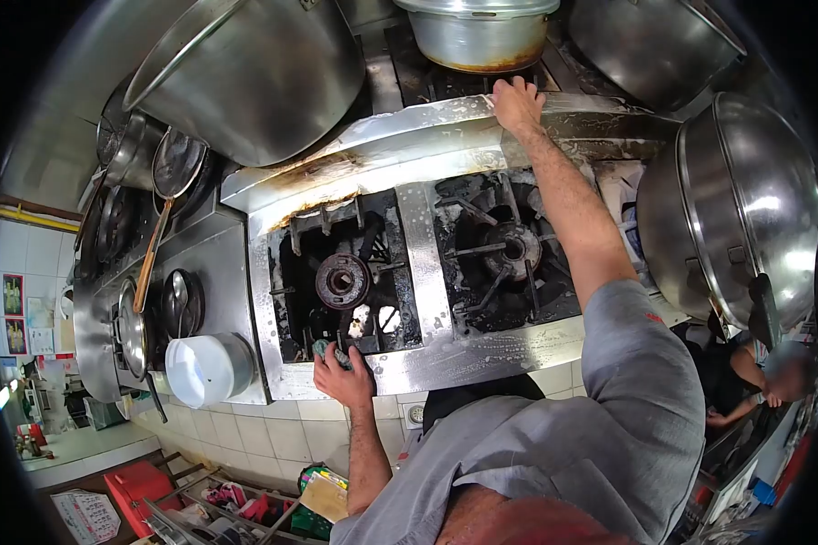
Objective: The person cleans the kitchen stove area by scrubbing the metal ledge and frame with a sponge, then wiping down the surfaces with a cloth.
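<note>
My left hand is at the stove's front edge, its fingers closed on a greenish scouring pad. Just beyond it is the left burner, its pan wet and blackened around it. My right arm stretches across the right burner. On the raised steel ledge behind the burners rests my right hand, fingers spread over its top and holding nothing visible. Right behind those fingertips stands an aluminium pot with a browned base. Soapy streaks cover the steel front strip.
Large steel pots stand at the back left and back right. More big steel vessels crowd the right. A white bucket and a wooden-handled strainer are on the left. Another person is at far right.
</note>
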Available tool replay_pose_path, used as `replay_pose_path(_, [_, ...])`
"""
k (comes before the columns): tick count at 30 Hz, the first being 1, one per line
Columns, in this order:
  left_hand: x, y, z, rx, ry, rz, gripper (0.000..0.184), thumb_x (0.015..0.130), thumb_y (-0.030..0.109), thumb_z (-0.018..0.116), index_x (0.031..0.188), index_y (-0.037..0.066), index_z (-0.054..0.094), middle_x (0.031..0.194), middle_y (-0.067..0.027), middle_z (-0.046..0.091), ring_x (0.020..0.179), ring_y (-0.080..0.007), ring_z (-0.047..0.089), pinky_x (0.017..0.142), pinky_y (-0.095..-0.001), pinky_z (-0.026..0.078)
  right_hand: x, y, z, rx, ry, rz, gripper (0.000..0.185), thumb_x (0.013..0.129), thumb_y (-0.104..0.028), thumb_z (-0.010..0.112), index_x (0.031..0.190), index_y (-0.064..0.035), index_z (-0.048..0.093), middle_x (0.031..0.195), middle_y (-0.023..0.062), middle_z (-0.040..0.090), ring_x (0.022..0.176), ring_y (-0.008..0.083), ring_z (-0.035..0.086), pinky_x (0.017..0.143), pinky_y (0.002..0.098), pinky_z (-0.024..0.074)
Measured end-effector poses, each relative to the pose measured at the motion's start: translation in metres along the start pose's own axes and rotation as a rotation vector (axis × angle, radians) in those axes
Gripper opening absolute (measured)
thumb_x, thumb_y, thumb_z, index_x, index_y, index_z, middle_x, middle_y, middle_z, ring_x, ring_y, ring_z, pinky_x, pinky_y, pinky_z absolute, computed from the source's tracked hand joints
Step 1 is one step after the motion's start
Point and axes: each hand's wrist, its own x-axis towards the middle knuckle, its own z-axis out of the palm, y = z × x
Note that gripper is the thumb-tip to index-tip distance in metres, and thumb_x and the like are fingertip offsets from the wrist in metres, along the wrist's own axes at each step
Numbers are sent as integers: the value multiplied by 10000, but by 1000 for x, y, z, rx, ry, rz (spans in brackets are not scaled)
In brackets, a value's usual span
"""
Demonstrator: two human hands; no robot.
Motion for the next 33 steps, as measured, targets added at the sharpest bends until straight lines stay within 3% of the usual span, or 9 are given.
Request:
replay_pose_path(8, [0,-1,3,-29,-6,-15,420,810,353,640,1157,127,569,1221,-201,481,1153,-359,420,998,-475,281,-9,34,-2,191,277,-200,365,828,-40,483,1181,-111,538,1017,147,631,945,343,589,892,464,429])
replay_pose_path(10, [-1,-1,2,-27,-12,-17,421,811,354,639,1158,126,570,1219,-202,482,1149,-361,421,995,-477,282,-20,20,-7,298,486,-694,394,822,-46,484,1207,-120,518,1136,134,585,1033,333,550,931,476,406])
replay_pose_path(13, [-1,1,0,-23,-16,-8,419,812,353,636,1157,123,570,1213,-205,485,1146,-364,423,991,-480,287,-32,16,16,-235,329,-627,399,823,-85,501,1219,-135,509,1247,114,509,1139,322,479,948,483,384])
replay_pose_path(16, [1,0,3,-13,7,0,416,814,348,635,1158,122,569,1206,-207,489,1142,-365,427,988,-481,291,-30,40,13,-290,217,-356,481,799,-46,502,1264,-164,486,1357,115,424,1217,316,414,969,486,368])
replay_pose_path(18, [-2,0,2,-10,12,15,415,816,345,635,1159,121,569,1201,-209,491,1139,-366,429,986,-482,294,-21,59,15,-336,274,-397,380,849,-143,491,1229,-147,498,1311,94,458,1193,313,424,947,487,370])
replay_pose_path(22, [1,0,2,-4,22,12,403,819,336,633,1153,119,570,1200,-214,492,1136,-366,434,976,-485,304,-9,59,4,-172,159,-338,370,882,-142,447,1247,-123,504,1277,143,498,1198,316,450,963,505,371])
replay_pose_path(24, [-1,0,3,3,18,15,400,820,334,632,1151,119,570,1201,-215,491,1136,-366,435,973,-486,307,-19,42,8,303,311,-395,380,882,-116,429,1251,-60,497,1263,163,516,1209,325,453,1006,478,354])
replay_pose_path(28, [0,0,4,-4,4,11,401,821,340,630,1150,120,569,1205,-211,491,1138,-364,436,974,-486,306,-28,46,24,-20,237,-468,409,845,-41,433,1248,25,463,1307,184,487,1245,340,419,1053,402,332])
replay_pose_path(33, [0,1,1,-13,15,4,406,822,352,630,1148,118,568,1204,-211,493,1138,-364,436,980,-486,300,-37,64,13,312,161,-390,501,775,65,431,1266,-23,483,1343,124,471,1269,288,409,1084,410,305])
